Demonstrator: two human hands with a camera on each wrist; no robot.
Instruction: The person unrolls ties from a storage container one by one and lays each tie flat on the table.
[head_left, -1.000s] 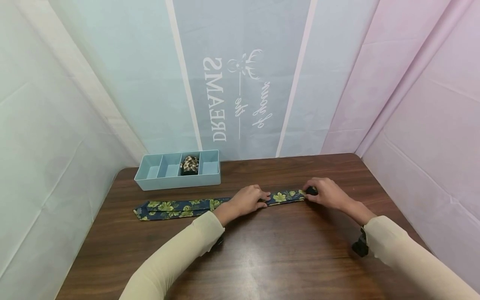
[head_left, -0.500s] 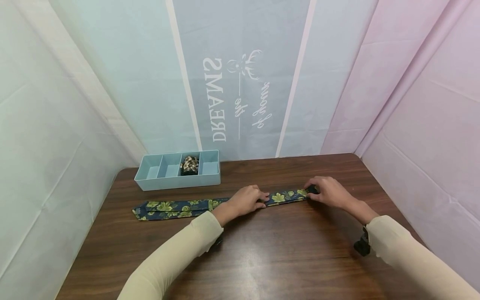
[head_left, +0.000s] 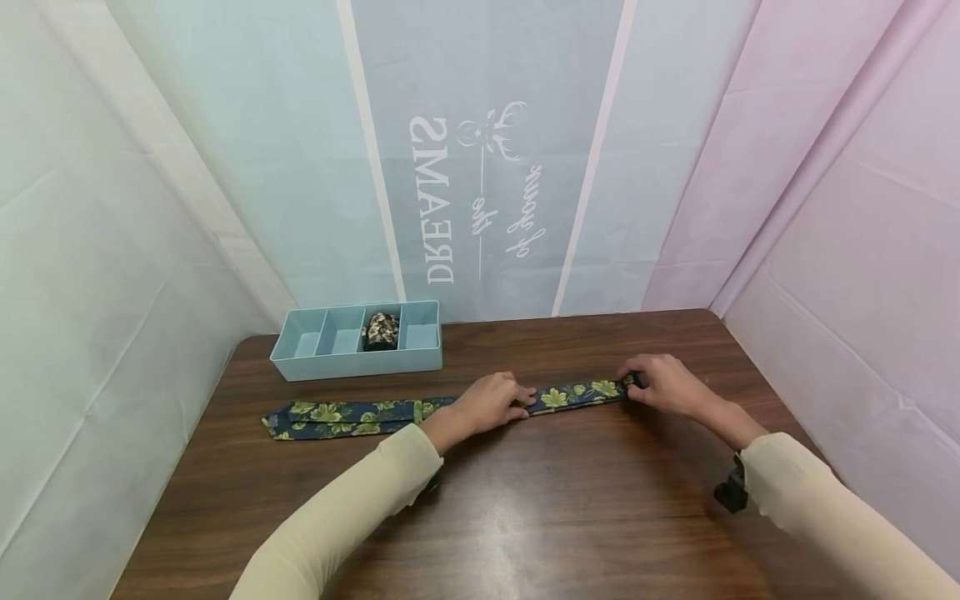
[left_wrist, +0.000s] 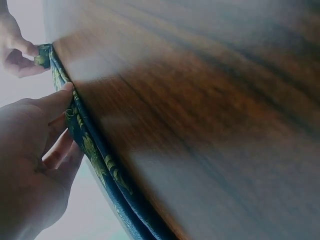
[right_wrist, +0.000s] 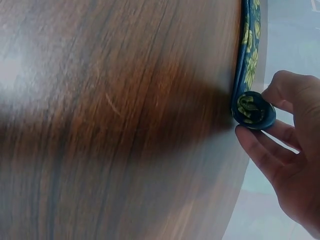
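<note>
A navy necktie (head_left: 555,400) with yellow-green flowers lies lengthwise across the brown table, its pointed end at the left. My left hand (head_left: 487,404) holds the tie's middle stretch, thumb along one edge and fingers along the other, hiding part of it. In the left wrist view the tie (left_wrist: 107,170) runs past that hand (left_wrist: 37,155). At the right end my right hand (head_left: 667,385) grips a small roll of the tie. The right wrist view shows this roll (right_wrist: 253,111) end-on, between the thumb and fingers of the hand (right_wrist: 295,135).
Behind the tie, at the table's back left, stands a light blue tray (head_left: 356,365) with several compartments. One compartment holds a dark rolled item (head_left: 381,332) with a cream floral pattern. The wooden table (head_left: 540,508) meets a printed cloth wall (head_left: 495,300) at the back.
The right hand has moved slightly right with the roll, and more of the tie lies flat between the hands. The left hand and the tie's pointed end have shifted slightly left.
</note>
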